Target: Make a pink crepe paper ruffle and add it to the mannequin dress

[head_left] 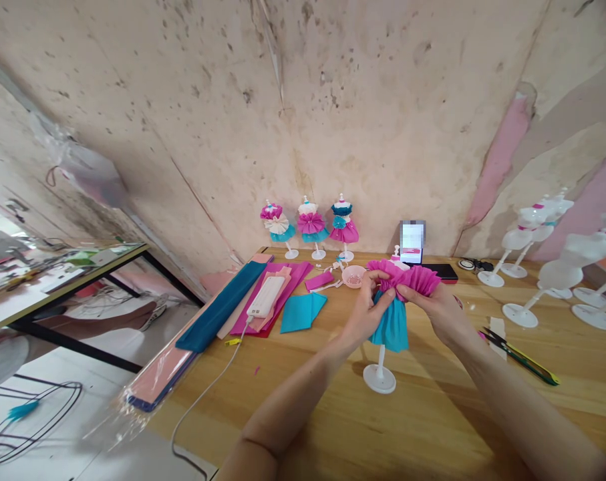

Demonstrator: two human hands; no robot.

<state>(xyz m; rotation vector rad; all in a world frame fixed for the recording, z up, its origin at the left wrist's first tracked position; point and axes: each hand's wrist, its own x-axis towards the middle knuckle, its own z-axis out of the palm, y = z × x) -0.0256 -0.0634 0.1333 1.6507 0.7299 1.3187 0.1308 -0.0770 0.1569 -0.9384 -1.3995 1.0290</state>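
A small white mannequin stand (pixel 379 378) rises from the wooden table (pixel 433 414), wearing a teal crepe-paper skirt (pixel 393 324). Around its upper part sits a pleated magenta paper frill (pixel 407 275). My left hand (pixel 365 310) pinches the frill's left side with closed fingers. My right hand (pixel 440 308) grips the frill's right side, fingers wrapped under it. The mannequin's torso is hidden behind the paper and my hands.
Three dressed mannequins (pixel 307 227) stand by the wall. Crepe-paper sheets (pixel 262 297), a white power bank (pixel 265 296), a pink bowl (pixel 353 275), a phone (pixel 440 270) and scissors (pixel 520 354) lie around. Bare white mannequins (pixel 553 274) stand at right. Another table (pixel 57 274) stands at left.
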